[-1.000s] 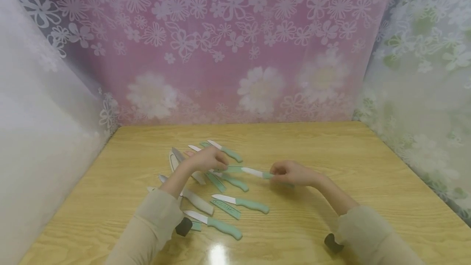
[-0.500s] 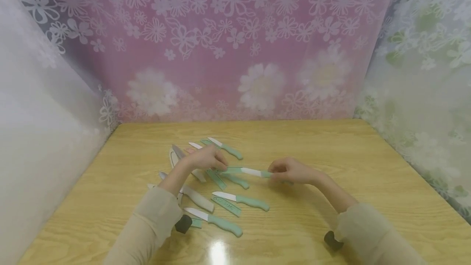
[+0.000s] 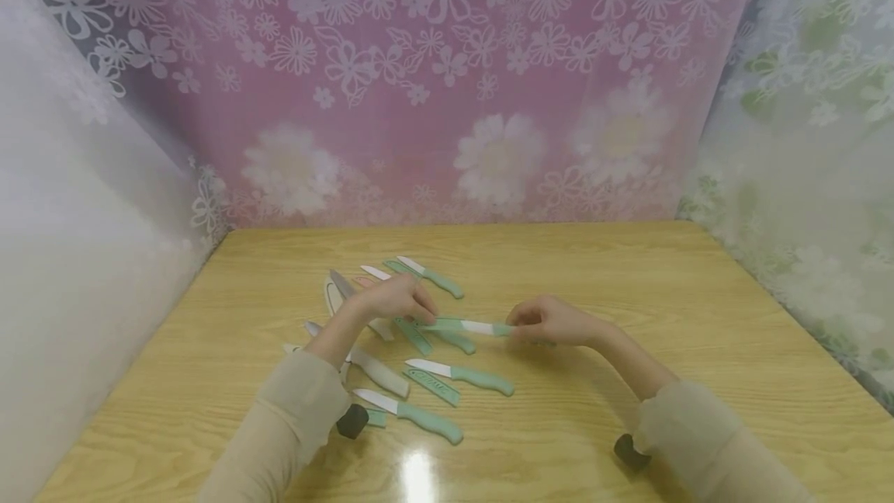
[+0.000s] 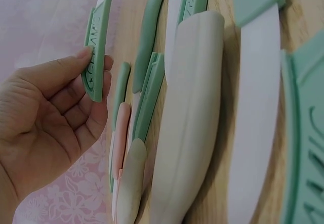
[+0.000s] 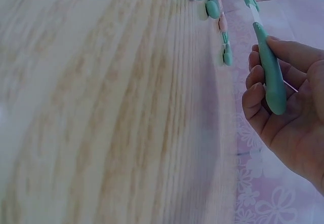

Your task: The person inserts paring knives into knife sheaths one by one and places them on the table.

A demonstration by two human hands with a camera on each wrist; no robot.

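My left hand (image 3: 401, 300) pinches a mint-green knife sheath (image 4: 101, 36) between thumb and fingers, its raised lettering showing in the left wrist view. In my right hand (image 3: 552, 322) I grip a paring knife by its green handle (image 5: 272, 77), thumb along one side and fingers curled round the other. Its white blade (image 3: 478, 327) points left, the tip hidden inside the sheath and a short stretch bare between the two hands. Sheath and knife form nearly one line above the table. Below them lies another green-handled knife (image 3: 457, 343), partly covered by the sheath.
Several bare knives lie on the wooden table (image 3: 628, 270), among them green-handled ones (image 3: 482, 380) and a larger cream-handled one (image 3: 379, 372). Loose green sheaths (image 3: 433, 388) lie beside them. A pink handle (image 4: 120, 138) shows farther back. Floral curtains (image 3: 391, 138) enclose the table.
The right hand has edged slightly left, and less bare blade shows between sheath and handle. The left hand keeps its hold on the sheath. The head view has tilted slightly.
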